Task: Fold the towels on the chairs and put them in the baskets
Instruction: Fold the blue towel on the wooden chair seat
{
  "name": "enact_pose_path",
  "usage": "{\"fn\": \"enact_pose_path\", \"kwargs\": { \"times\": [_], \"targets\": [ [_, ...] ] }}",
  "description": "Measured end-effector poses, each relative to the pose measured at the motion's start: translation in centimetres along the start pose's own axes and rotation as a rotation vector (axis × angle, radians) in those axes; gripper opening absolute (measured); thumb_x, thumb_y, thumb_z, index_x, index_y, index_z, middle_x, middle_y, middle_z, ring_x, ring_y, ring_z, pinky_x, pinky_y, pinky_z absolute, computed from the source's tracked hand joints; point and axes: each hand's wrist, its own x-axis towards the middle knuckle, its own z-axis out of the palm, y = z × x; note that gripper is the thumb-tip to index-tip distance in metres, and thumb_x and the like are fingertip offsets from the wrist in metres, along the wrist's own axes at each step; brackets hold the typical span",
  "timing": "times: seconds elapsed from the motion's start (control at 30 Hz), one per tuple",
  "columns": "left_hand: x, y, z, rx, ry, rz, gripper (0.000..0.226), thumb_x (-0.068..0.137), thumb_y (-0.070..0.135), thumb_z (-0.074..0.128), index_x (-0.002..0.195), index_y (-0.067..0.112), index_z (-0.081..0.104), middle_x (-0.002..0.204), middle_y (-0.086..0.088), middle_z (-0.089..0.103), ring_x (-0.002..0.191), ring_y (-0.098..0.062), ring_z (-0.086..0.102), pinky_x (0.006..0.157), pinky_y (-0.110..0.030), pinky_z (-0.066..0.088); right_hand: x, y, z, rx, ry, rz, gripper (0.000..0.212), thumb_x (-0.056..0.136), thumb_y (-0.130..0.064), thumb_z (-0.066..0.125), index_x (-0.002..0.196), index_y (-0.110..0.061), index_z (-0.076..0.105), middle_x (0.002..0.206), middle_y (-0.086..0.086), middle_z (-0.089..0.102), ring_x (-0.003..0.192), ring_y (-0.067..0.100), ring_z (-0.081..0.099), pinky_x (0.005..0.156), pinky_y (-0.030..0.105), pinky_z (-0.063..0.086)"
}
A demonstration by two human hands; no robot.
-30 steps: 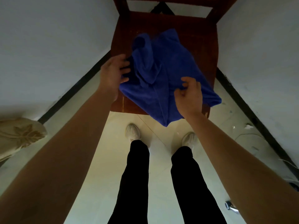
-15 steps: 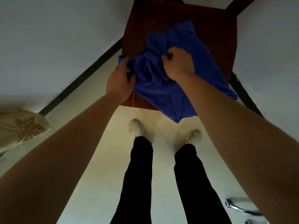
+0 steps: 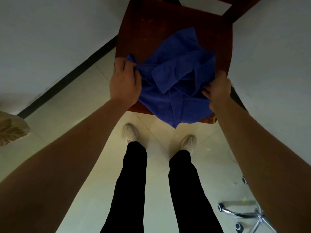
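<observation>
The right hand [image 3: 218, 89] now pinches the crumpled blue terry towel [image 3: 176, 64] at its right edge; the left hand [image 3: 125, 83] still pinches a corner.

A single wide-angle camera sat on the person's head and looked steeply down and a little forward, so the black-trousered legs [image 3: 129, 182] and pale shoes [image 3: 129, 133] stood at lower centre. It was close enough that both bare forearms ran in from the lower corners to the left hand [image 3: 125, 83] and right hand [image 3: 218, 89] at mid-frame. Beyond them, the dark reddish-brown wooden chair seat [image 3: 143, 31] with its crumpled deep-blue terry towel [image 3: 176, 84] filled the upper centre, and the lens bowed the white walls [image 3: 50, 31] outward at the upper sides.
</observation>
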Motion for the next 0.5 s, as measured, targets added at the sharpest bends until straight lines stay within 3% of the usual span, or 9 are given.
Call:
{"fn": "enact_pose_path", "kwargs": {
  "times": [0.1, 0.17, 0.27, 0.37, 0.43, 0.5],
  "targets": [
    [-0.1, 0.6, -0.3, -0.004, 0.093, -0.096, 0.039, 0.098, 0.033, 0.043, 0.126, 0.009, 0.055, 0.128, -0.016, 0.047, 0.102, -0.024, 0.056, 0.073, -0.029, 0.05, -0.1, 0.2, 0.7, -0.089, -0.003, -0.109, 0.065, 0.085, -0.07, 0.05, 0.127, -0.02, 0.054, 0.112, -0.001, 0.064, 0.109, 0.026, 0.064, 0.089, 0.038, 0.052],
    [0.3, 1.5, -0.4, 0.02, 0.083, -0.109, 0.051, 0.097, 0.053, 0.043, 0.126, 0.013, 0.058, 0.125, -0.015, 0.05, 0.105, -0.025, 0.055, 0.078, -0.032, 0.05, -0.3, 0.4, 1.0, -0.246, -0.036, -0.169, 0.084, 0.078, -0.077, 0.058, 0.138, -0.019, 0.048, 0.13, -0.001, 0.058, 0.118, 0.021, 0.057, 0.099, 0.038, 0.048],
    [0.8, 3.0, 0.3, 0.114, -0.109, -0.085, 0.068, 0.082, 0.074, 0.051, 0.126, 0.022, 0.06, 0.126, -0.013, 0.05, 0.112, -0.03, 0.052, 0.083, -0.039, 0.049, -0.5, 0.6, 1.3, -0.453, -0.071, -0.198, 0.098, 0.071, -0.083, 0.061, 0.142, -0.017, 0.045, 0.139, 0.002, 0.055, 0.124, 0.023, 0.054, 0.105, 0.043, 0.046],
    [0.7, 3.6, 1.5, 0.161, -0.265, -0.057, 0.046, 0.085, 0.057, 0.062, 0.119, 0.026, 0.066, 0.126, -0.009, 0.053, 0.117, -0.03, 0.051, 0.084, -0.042, 0.05, -0.9, 0.4, 1.7, -0.597, -0.102, -0.205, 0.113, 0.061, -0.086, 0.065, 0.145, -0.014, 0.043, 0.143, 0.005, 0.054, 0.128, 0.029, 0.054, 0.103, 0.045, 0.048],
    [0.0, 3.6, 2.1, 0.084, -0.218, -0.102, 0.029, 0.09, 0.044, 0.064, 0.112, 0.026, 0.07, 0.12, -0.006, 0.058, 0.113, -0.026, 0.055, 0.079, -0.038, 0.05, -0.4, 0.3, 1.4, -0.812, -0.125, -0.28, 0.106, 0.063, -0.077, 0.072, 0.141, -0.011, 0.045, 0.137, 0.01, 0.058, 0.123, 0.032, 0.057, 0.096, 0.043, 0.052],
    [-0.8, 3.6, 2.1, 0.009, -0.135, -0.138, 0.024, 0.091, 0.04, 0.063, 0.107, 0.024, 0.071, 0.113, -0.004, 0.062, 0.105, -0.023, 0.059, 0.076, -0.036, 0.05, -0.2, 0.1, 1.0, -1.043, -0.133, -0.4, 0.07, 0.08, -0.046, 0.075, 0.13, -0.004, 0.05, 0.127, 0.017, 0.06, 0.115, 0.037, 0.06, 0.085, 0.04, 0.051]
  ]
}}
